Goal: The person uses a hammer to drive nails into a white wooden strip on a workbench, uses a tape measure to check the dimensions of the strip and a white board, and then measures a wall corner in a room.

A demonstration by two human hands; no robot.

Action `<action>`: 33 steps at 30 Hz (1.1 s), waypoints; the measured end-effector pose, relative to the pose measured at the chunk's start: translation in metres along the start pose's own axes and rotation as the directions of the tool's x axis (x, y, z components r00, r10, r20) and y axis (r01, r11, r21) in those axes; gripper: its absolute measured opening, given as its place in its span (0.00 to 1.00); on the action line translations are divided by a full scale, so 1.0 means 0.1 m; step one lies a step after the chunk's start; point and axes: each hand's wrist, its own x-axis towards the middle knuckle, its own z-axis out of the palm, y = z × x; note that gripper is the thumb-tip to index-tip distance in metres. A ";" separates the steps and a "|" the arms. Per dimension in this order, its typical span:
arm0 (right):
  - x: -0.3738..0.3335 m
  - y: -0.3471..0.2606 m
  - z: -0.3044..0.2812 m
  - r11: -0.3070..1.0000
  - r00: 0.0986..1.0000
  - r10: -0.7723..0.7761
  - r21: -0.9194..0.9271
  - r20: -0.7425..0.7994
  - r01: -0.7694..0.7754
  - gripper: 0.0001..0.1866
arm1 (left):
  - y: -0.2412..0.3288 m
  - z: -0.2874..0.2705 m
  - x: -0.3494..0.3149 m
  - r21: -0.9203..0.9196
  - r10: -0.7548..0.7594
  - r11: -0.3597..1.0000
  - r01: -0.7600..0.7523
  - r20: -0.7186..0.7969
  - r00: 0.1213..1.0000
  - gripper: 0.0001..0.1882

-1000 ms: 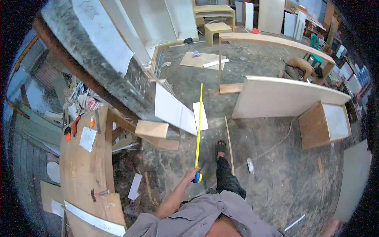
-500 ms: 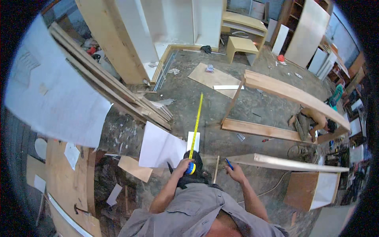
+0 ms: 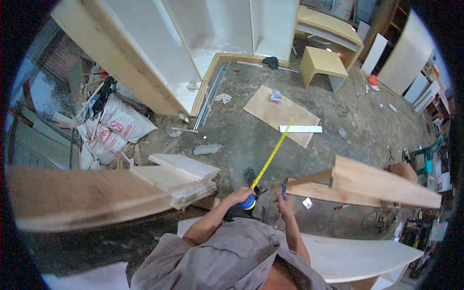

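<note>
My left hand (image 3: 238,196) is closed around a blue-and-yellow tape measure (image 3: 248,203). Its yellow blade (image 3: 271,155) is pulled out and slants forward and right, the far tip appearing over the plywood sheet (image 3: 265,102) on the floor. A slim blue pen or marker (image 3: 283,189) stands upright in my closed right hand (image 3: 285,204), close to the near end of a long wooden frame (image 3: 372,181). Lying across the plywood is a white strip (image 3: 300,129), together with a small plastic packet (image 3: 276,96).
Stacked boards (image 3: 186,176) rise at my left, sacks of scraps (image 3: 128,118) behind them. Ahead stand a tall white-lined cabinet (image 3: 217,31) and a yellowish desk and stool (image 3: 323,65). A pale panel (image 3: 355,256) lies at my right, near the long frame.
My body and view have moved forward, so the stacked boards and the plywood are nearer. The tape blade now leans further right. Both hands keep their hold. The person by the frame is mostly hidden.
</note>
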 end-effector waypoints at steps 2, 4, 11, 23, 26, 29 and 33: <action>0.70 0.05 -0.18 0.997 0.985 0.044 0.072 -0.166 -0.032 0.26 | 0.53 -0.30 0.35 0.012 0.087 0.996 -0.089 0.138 0.987 0.19; 1.41 -0.59 0.01 0.961 0.970 0.220 0.192 -0.101 -0.198 0.24 | 0.72 -0.76 0.49 0.027 0.058 0.998 -0.063 0.168 0.984 0.18; 3.31 -1.94 0.54 0.808 0.956 0.290 0.548 -0.051 -0.216 0.22 | 1.38 -2.18 1.37 0.144 -0.002 0.988 -0.050 0.340 0.941 0.23; 6.87 -3.68 1.85 0.939 0.983 0.112 0.308 0.143 -0.152 0.15 | 2.10 -4.75 3.11 -0.045 0.029 0.999 -0.030 -0.006 1.000 0.16; 7.21 -4.35 2.40 0.995 0.946 0.092 0.011 0.312 -0.101 0.17 | 2.15 -5.16 3.41 -0.285 0.014 0.957 -0.061 -0.164 0.986 0.16; 7.53 -4.69 2.97 0.987 0.818 0.076 -0.159 0.570 0.019 0.21 | 2.12 -5.51 3.80 -0.237 -0.019 0.970 -0.046 -0.268 0.963 0.15; 7.78 -4.71 3.69 0.981 0.769 -0.039 -0.122 0.638 0.152 0.21 | 2.08 -6.01 4.42 -0.165 -0.013 0.985 -0.051 -0.367 0.930 0.15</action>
